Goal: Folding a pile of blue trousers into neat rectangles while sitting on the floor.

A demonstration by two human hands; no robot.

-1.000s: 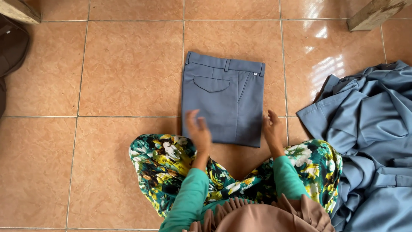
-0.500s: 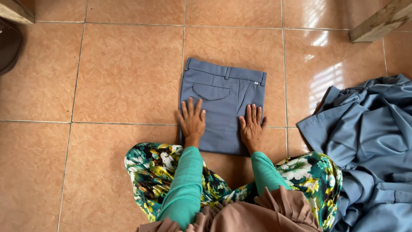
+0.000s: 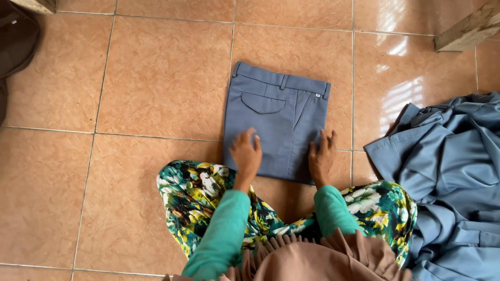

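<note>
A pair of grey-blue cotton trousers folded into a neat rectangle point(image 3: 276, 127) lies flat on the glossy terracotta tiled floor point(image 3: 156, 78), waistband and belt loops at the far edge, a curved back pocket facing up. It sits directly in front of the person's crossed legs in floral green-and-yellow fabric point(image 3: 208, 198), close enough that both arms reach it without leaning.

The left hand point(image 3: 246, 155) rests on the near left part of the fold, fingers loosely spread, its grip apart and closed on nothing. The right hand point(image 3: 322, 156) lies flat along the near right edge, palm down, fingers straight and likewise clamped on nothing. Pressing from both sides like this seems meant to flatten the layers and keep the edges square (the near hem runs almost straight between the two wrists). Whether the left palm bears down fully or only brushes the cloth is hard to tell from above.

To the right, well apart from the fold, a loose heap of blue-grey garments point(image 3: 448, 177) lies crumpled. A dark bag point(image 3: 15, 41) shows at the top left corner, and a wooden furniture leg point(image 3: 469, 28) at the top right.
</note>
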